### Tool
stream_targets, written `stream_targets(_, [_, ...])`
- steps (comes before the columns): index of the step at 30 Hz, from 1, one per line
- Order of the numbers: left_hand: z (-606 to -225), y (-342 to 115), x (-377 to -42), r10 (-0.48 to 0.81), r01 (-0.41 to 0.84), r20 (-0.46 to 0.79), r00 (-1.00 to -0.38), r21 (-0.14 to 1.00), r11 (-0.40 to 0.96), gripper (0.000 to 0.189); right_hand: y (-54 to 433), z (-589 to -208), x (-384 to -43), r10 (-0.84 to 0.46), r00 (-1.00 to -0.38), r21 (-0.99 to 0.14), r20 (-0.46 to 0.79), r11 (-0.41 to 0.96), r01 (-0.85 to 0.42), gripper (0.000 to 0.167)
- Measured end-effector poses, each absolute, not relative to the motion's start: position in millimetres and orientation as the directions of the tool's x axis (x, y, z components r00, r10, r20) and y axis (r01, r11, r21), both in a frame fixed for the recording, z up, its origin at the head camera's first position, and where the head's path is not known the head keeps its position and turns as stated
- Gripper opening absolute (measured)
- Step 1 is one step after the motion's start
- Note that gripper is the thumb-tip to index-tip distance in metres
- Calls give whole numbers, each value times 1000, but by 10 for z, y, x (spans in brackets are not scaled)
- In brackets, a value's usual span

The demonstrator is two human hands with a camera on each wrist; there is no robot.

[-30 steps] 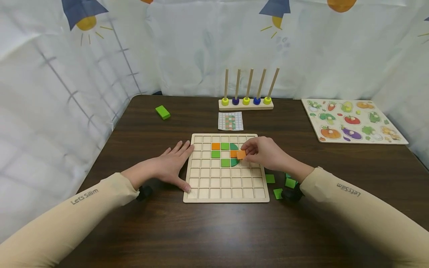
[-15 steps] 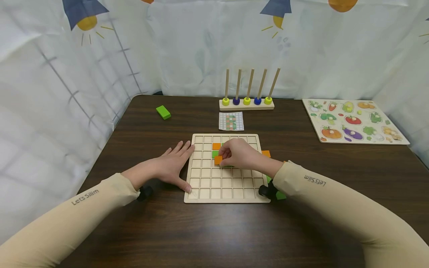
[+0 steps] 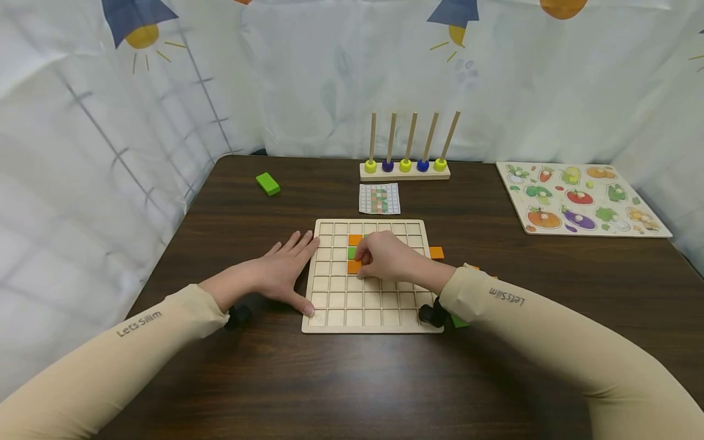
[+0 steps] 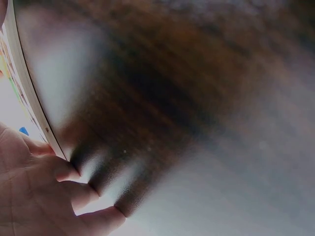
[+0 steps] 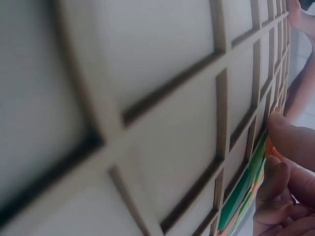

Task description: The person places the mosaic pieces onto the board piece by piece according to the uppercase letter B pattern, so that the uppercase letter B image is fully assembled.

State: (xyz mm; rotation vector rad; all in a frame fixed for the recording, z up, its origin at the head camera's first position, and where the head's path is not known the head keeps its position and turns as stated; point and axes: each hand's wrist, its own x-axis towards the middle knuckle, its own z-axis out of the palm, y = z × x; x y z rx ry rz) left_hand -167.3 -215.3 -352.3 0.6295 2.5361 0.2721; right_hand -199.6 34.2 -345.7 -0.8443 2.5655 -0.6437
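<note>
A wooden grid board (image 3: 337,300) lies flat on the dark table, with coloured tiles in some of its upper cells. My right hand (image 3: 387,260) reaches over it, thumb and fingers pinching the right side of an orange square tile (image 3: 354,267) that sits at a cell. Directly above are a green tile (image 3: 352,253) and another orange tile (image 3: 355,240). In the right wrist view, dark green tiles (image 5: 235,199) show beside the fingertips; the hand covers most of the others in the head view. With fingers spread, my left hand (image 3: 280,275) rests against the board's left edge.
Behind the board lie a printed pattern card (image 3: 379,199) and a peg stand (image 3: 405,172) with beads. A vegetable puzzle board (image 3: 583,198) is at back right, a green block (image 3: 267,184) at back left. Loose tiles, one orange (image 3: 437,253), lie right of the board, partly under the right arm.
My right hand has carried an orange tile leftward across the board and lowered it to a cell below the green tile. The left hand stays at the board's edge.
</note>
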Motion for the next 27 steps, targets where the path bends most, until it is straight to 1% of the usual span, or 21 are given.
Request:
stream_targets(6, [-3524,-2147,-1673,486,381,-424,-764,311,871,140,344,-3451,-1984,-631,-753,-503,-184,719,-480,24])
stream_targets(20, [-3529,-2158,-1660,486,378,-426,-763,315,870,140,345,-3472,-1957,-632,-759,-522,-157,706,-479,19])
stream_targets(24, [-3527,-2158,-1658,490,380,-424,-762,320,868,139,485,-3441,-1935,-619,-773,-522,-140,709,-473,20])
stream_targets(27, [-3519,-2154,-1660,490,381,-424,-762,320,868,140,698,-3410,-1920,-604,-790,-540,-109,703,-463,19])
